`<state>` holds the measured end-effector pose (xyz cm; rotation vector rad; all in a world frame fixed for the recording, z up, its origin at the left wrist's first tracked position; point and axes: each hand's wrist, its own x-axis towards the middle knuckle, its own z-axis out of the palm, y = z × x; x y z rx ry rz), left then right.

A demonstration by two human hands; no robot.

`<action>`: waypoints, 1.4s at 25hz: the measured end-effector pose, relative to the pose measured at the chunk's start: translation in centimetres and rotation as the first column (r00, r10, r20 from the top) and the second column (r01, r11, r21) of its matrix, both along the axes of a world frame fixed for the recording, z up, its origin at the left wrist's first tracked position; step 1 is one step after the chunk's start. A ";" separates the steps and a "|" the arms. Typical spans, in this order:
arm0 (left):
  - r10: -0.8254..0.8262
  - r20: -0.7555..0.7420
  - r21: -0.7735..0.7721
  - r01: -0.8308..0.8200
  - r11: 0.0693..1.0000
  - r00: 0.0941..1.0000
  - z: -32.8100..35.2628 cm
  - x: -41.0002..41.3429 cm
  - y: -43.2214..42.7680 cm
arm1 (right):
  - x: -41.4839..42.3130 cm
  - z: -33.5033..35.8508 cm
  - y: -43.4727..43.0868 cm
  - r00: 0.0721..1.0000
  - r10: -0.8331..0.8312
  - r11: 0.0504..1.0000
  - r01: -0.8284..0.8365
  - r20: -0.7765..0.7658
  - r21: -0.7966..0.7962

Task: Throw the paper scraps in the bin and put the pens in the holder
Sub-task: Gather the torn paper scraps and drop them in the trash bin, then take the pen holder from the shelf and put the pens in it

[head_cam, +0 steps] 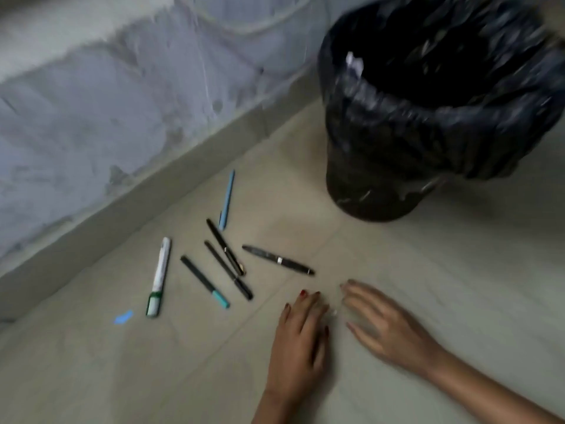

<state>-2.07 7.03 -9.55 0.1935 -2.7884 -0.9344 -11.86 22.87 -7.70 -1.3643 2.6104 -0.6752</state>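
Paper scrap [354,64] sits in the bin [397,154]; six pens [226,199] remain on the floor [428,270]; both hands [301,335] spread, empty.

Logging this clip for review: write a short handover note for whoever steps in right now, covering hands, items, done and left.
Left hand and right hand: both flat and open over the floor, holding nothing clear; something small and blurred lies between them.
Six pens lie on the floor: light blue pen, white marker, teal-tipped pen, three black pens.
Bin holds a white scrap.
A blue scrap remains.
Left: all pens; no holder in view.
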 end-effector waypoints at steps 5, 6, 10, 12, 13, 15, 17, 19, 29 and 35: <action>-0.044 0.182 -0.122 0.067 0.990 0.982 -0.1 -0.1 0.3 | -0.3 -2.5 0.2 1.000 -0.002 0.987 0.004 -0.017 0.160; -0.046 0.198 -0.129 0.073 0.989 0.979 -0.1 -0.2 0.3 | -0.4 -2.3 0.0 1.000 0.004 0.984 -0.002 -0.013 0.176; -0.082 0.211 -0.140 0.113 0.984 0.974 -0.3 0.0 0.4 | -0.6 -2.0 0.4 0.999 0.000 0.974 0.010 -0.045 0.227; -0.094 0.216 -0.125 0.123 0.984 0.972 -0.5 -0.1 0.0 | -0.4 -1.8 0.1 0.999 -0.008 0.965 0.017 -0.036 0.262; -0.106 0.251 -0.122 0.140 0.983 0.962 -0.1 -0.4 -0.4 | -0.4 -1.7 0.0 1.000 -0.007 0.957 0.011 -0.013 0.290; -0.204 0.416 -0.109 0.271 0.956 0.886 1.9 -1.3 -1.3 | -0.5 -1.0 -0.2 1.000 -0.007 0.934 0.002 0.014 0.358; -0.351 0.640 -0.147 0.557 0.817 0.683 5.1 -1.7 -1.8 | -0.8 0.1 -0.5 1.000 0.008 0.891 -0.015 0.017 0.453; -0.382 0.756 -0.167 0.721 0.672 0.532 9.8 -0.4 -2.6 | -0.5 3.7 -1.9 0.991 0.073 0.823 -0.122 0.109 0.554; 0.191 0.103 0.243 -0.210 0.947 0.976 48.1 -3.5 -8.3 | -1.2 49.1 -12.3 0.934 -0.222 0.906 0.304 0.279 -0.296; 0.181 -0.322 0.322 -0.073 0.944 0.929 71.8 -18.5 -9.1 | -12.0 74.7 -15.5 0.872 -0.467 0.698 0.258 -0.150 -0.668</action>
